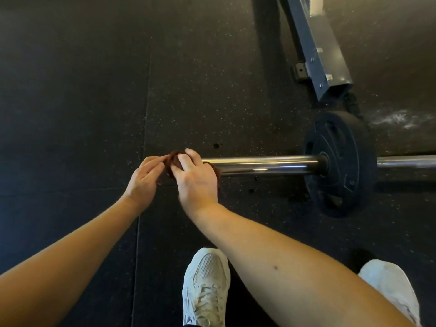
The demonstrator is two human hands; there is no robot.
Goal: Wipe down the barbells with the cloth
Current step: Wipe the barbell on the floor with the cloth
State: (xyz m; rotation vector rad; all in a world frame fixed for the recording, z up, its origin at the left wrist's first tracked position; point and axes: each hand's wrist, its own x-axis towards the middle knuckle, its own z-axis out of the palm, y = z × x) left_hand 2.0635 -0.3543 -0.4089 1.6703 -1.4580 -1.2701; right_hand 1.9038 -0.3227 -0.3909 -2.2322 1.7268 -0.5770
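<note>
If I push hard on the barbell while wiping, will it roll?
Probably a little: it rests on a round plate on flat floor. The polished barbell looks slick, so the cloth should slide easily. Likely heavy to lift.

Dim overall; the dark rubber floor (70,114) swallows the light. Source looks upper right: hazy washed patch there, and the rack frame (316,55) throws its shadow leftward. Streak glare on the barbell sleeve (259,162). Left hand (144,180) and right hand (195,180) slightly motion-blurred; the cloth (173,156) is a dark smear. White shoes (205,286) near clipping. Fisheye stretch at the edges.
</note>
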